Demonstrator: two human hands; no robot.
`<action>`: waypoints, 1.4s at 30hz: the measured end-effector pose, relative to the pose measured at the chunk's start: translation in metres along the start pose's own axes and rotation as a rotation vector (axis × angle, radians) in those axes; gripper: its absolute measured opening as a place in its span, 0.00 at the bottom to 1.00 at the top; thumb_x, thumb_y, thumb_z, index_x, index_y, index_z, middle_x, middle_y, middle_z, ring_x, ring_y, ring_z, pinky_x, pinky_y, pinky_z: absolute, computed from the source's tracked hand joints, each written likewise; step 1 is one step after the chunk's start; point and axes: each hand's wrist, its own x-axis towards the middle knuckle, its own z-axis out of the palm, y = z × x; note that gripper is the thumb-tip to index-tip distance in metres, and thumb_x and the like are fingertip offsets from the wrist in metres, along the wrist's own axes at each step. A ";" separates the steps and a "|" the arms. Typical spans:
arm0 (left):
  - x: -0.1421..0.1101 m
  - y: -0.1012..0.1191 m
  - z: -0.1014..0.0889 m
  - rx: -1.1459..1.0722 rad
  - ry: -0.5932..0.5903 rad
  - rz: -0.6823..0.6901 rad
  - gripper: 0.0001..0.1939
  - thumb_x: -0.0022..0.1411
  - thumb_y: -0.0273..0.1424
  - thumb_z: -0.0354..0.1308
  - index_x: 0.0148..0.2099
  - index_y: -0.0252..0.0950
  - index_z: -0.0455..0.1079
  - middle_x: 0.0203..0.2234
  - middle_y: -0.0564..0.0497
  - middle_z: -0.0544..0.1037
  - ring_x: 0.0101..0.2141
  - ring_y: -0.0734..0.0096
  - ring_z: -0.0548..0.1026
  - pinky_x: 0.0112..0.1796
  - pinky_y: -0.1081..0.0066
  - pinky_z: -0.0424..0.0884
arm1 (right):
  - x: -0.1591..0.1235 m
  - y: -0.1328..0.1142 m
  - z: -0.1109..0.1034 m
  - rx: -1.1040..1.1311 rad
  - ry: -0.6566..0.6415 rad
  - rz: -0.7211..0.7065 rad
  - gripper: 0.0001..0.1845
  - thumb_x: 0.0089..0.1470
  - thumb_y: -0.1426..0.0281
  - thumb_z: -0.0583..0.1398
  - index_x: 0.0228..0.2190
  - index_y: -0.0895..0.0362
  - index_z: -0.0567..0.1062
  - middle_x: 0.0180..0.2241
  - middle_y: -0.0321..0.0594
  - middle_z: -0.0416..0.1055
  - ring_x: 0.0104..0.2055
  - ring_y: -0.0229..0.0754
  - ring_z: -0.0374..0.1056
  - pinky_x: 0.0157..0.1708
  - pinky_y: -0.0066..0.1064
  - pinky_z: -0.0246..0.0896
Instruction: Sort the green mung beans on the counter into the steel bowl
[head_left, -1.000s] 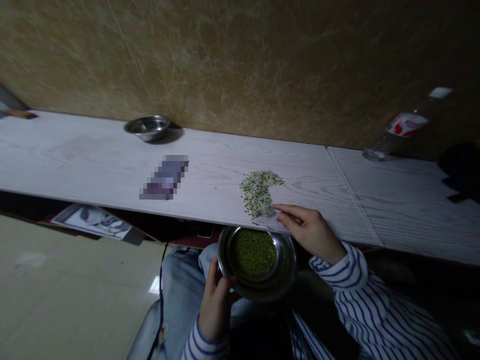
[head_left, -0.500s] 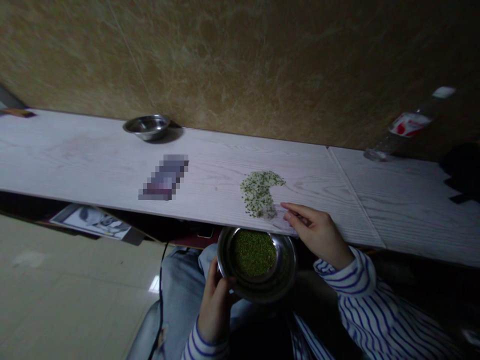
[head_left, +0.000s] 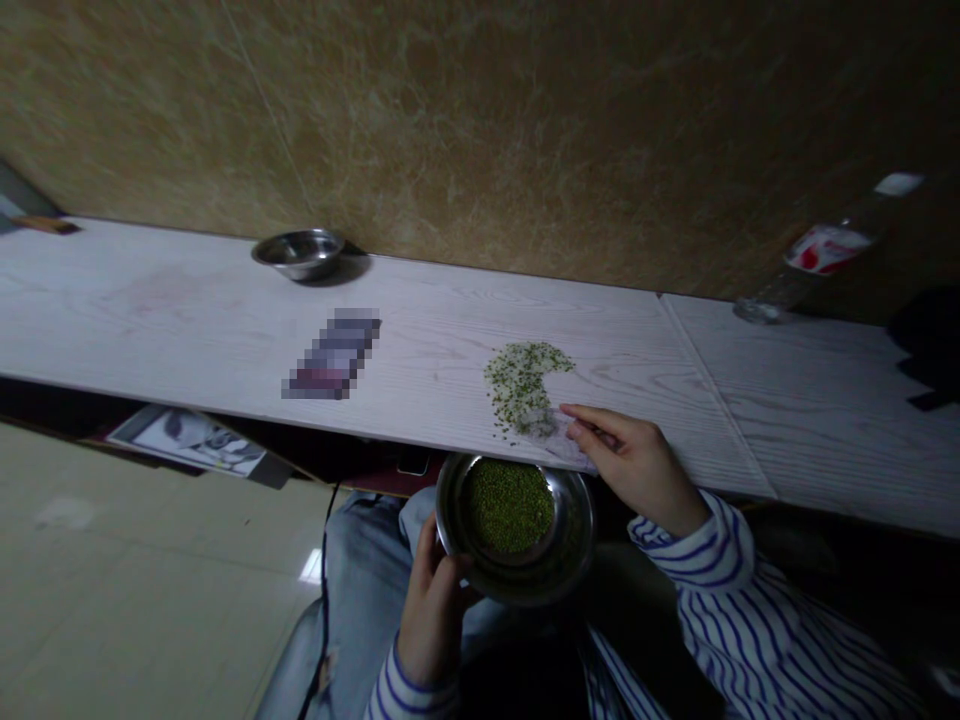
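Note:
My left hand (head_left: 435,605) grips the left rim of a steel bowl (head_left: 574,560), its thumb on the near side. Small green mung beans (head_left: 511,505) cover the bottom of this bowl, which sits over my lap just under the counter's front edge. More green beans (head_left: 517,385) lie scattered in a curved patch on the counter. My right hand (head_left: 626,455) pinches a thin, see-through plastic piece (head_left: 566,440) flat against the counter beside the patch. Its left end reaches the nearest beans; its exact kind is hard to make out.
On the white wood-grain counter (head_left: 420,300) stand a second steel bowl (head_left: 300,255) near the wall and a plastic bottle (head_left: 814,250) at right. A blurred-out flat object (head_left: 334,355) lies left of the beans. Under the counter are a grey tray (head_left: 202,445) and a dark phone (head_left: 412,460).
My right hand has shifted slightly right with the plastic piece, then stayed almost still. A few beans now lie loose near the front edge. My left hand and the bowl have hardly moved.

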 end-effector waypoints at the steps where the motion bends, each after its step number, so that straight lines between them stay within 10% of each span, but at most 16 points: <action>1: 0.000 0.000 0.000 0.000 0.001 0.003 0.34 0.46 0.32 0.60 0.58 0.44 0.62 0.49 0.45 0.71 0.42 0.56 0.71 0.33 0.64 0.72 | 0.000 0.001 -0.001 0.003 0.003 0.000 0.15 0.57 0.67 0.58 0.45 0.53 0.79 0.43 0.42 0.79 0.42 0.45 0.76 0.44 0.38 0.73; 42: -0.004 0.006 0.004 0.012 -0.020 0.029 0.34 0.47 0.31 0.59 0.59 0.41 0.61 0.47 0.43 0.71 0.42 0.54 0.70 0.30 0.64 0.73 | 0.003 -0.005 0.007 0.043 -0.070 0.015 0.14 0.57 0.69 0.58 0.44 0.54 0.79 0.42 0.41 0.79 0.42 0.43 0.76 0.44 0.36 0.72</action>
